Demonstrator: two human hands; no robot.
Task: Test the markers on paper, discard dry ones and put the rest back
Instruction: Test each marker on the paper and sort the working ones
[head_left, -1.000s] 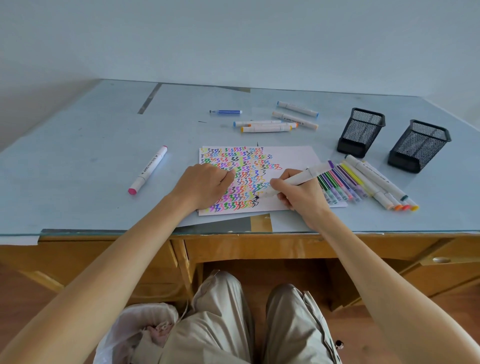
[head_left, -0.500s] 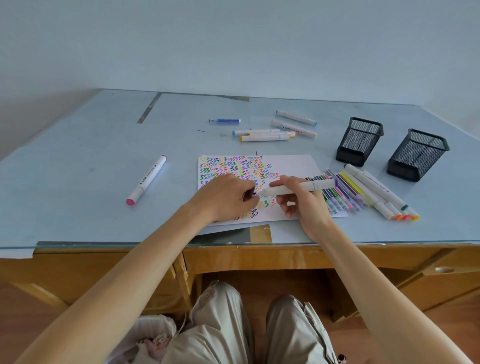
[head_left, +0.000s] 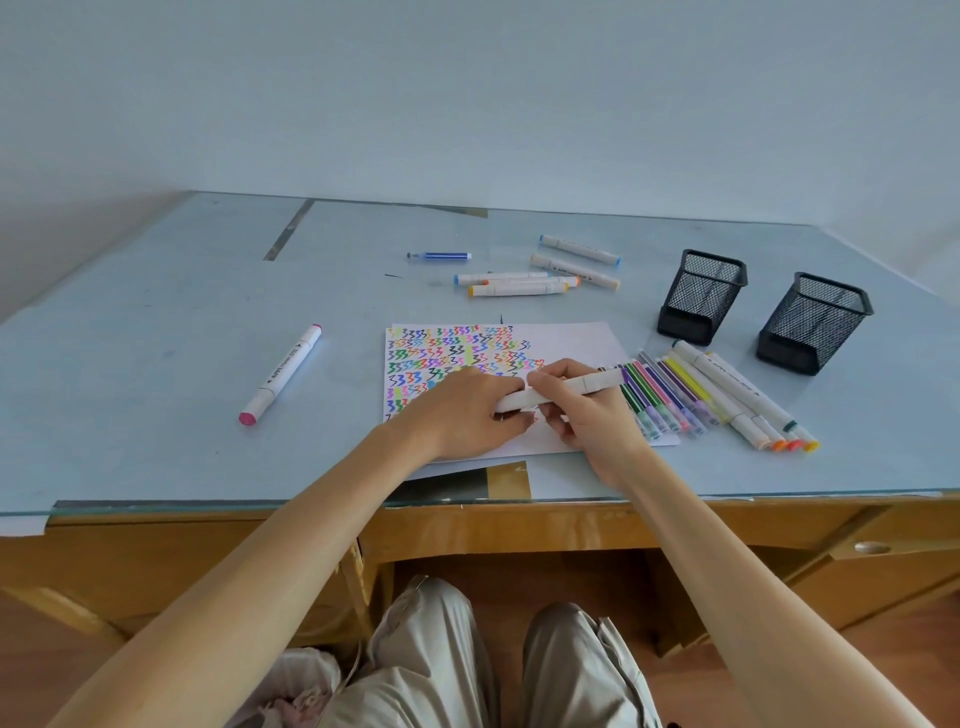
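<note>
Both hands meet over a white sheet of paper (head_left: 550, 338) covered in rows of multicoloured zigzag test marks: the right hand (head_left: 587, 410) has its fingers curled round the barrel of a thick white marker (head_left: 561, 391), held nearly level just above the page, while the left hand (head_left: 467, 410), fingers bent, grips the marker's left end, where a cap seems to sit, though the fingers hide that end

The paper lies near the front edge of a pale blue glass-covered tabletop (head_left: 156, 338). Just to the right of the hands, a row of slim felt-tip pens in green, purple, pink and yellow (head_left: 670, 400) rests side by side, partly over the paper's right edge, with several thick white double-ended markers with orange and yellow tips (head_left: 748, 405) alongside them. Beyond that row stand two black wire-mesh pen holders (head_left: 701, 296), well apart from the paper, one beside the other

At the far side of the tabletop lies a loose cluster of white markers with blue and orange caps (head_left: 519, 283), and a small blue pen (head_left: 441, 255) sits to their left. A single white marker with a pink end (head_left: 280, 374) lies alone, well to the left of the paper. Below the wooden desk front (head_left: 519, 530), beige trouser legs (head_left: 431, 665) are visible
</note>
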